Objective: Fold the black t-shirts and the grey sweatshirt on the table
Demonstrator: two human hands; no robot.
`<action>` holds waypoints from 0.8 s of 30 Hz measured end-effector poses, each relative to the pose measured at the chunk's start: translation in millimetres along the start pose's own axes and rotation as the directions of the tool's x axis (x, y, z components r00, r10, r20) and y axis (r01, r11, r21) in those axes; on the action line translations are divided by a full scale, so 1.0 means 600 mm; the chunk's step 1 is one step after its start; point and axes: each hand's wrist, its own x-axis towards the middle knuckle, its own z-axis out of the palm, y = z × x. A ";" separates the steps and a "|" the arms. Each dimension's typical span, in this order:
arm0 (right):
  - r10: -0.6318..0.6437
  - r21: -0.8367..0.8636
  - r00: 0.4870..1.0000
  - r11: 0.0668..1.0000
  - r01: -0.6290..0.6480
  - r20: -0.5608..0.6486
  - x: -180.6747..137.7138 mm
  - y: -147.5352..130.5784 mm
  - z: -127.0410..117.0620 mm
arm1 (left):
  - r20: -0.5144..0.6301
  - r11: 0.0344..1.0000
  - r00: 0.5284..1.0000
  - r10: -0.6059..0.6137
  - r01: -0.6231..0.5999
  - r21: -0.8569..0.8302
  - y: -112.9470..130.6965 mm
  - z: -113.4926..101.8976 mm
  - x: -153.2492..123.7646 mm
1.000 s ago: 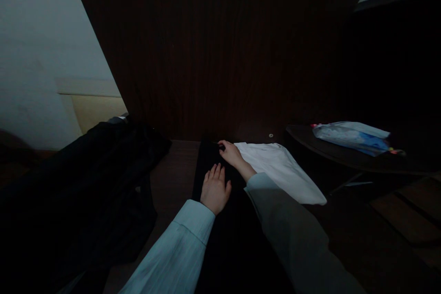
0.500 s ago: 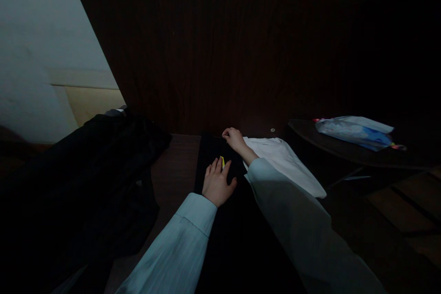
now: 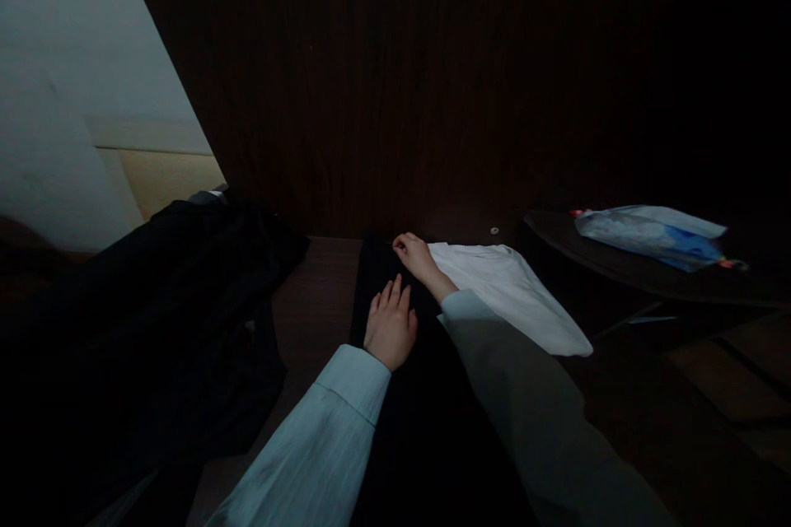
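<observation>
Right hand (image 3: 421, 258) shifted leftward, grip unclear; left hand (image 3: 391, 329) lies unclenched on one black cloth (image 3: 374, 276).

Your single view comes from the camera on your head, facing forward and down along your sleeves (image 3: 309, 436), which enter from the bottom edge. The black cloth (image 3: 376, 272) sits near you, below the centre. A dark wooden panel (image 3: 395, 82) faces you beyond it, and the view reaches from the wall (image 3: 74, 33) at left to a plastic bag (image 3: 648, 235) at right.
</observation>
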 end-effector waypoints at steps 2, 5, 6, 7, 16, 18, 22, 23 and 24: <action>-0.006 0.066 0.996 0.998 0.012 -0.084 -0.002 -0.002 -0.003 | 0.009 1.000 1.000 0.016 -0.016 0.019 0.000 0.002 0.000; -0.028 0.123 0.984 0.991 0.050 -0.174 -0.007 -0.010 -0.010 | 0.005 0.999 1.000 0.029 -0.029 0.038 0.000 0.004 -0.001; -0.036 0.128 0.985 0.990 0.058 -0.170 -0.008 -0.012 -0.012 | 0.003 0.999 1.000 0.028 -0.028 0.042 0.000 0.004 -0.001; -0.038 0.130 0.988 0.990 0.057 -0.149 -0.010 -0.015 -0.014 | 0.005 0.999 1.000 0.025 -0.025 0.045 0.000 0.004 -0.001; 0.129 0.077 0.978 0.987 -0.143 0.164 -0.007 -0.017 -0.005 | 0.030 0.997 0.999 0.011 -0.013 0.078 0.003 0.003 -0.001; 0.155 0.066 0.974 0.984 -0.167 0.163 -0.007 -0.018 -0.005 | 0.033 0.997 0.999 0.011 -0.014 0.081 0.003 0.004 -0.001; 0.168 -0.035 0.973 0.986 -0.164 0.159 -0.004 -0.024 -0.003 | 0.031 0.997 0.999 0.011 -0.013 0.079 0.003 0.004 -0.001; 0.170 -0.067 0.973 0.985 -0.161 0.158 -0.003 -0.025 -0.002 | 0.034 0.997 0.999 0.008 -0.011 0.078 0.003 0.003 -0.001; 0.176 -0.095 0.972 0.982 -0.163 0.157 -0.002 -0.026 0.000 | 0.038 0.997 0.999 0.006 -0.008 0.077 0.003 0.003 -0.001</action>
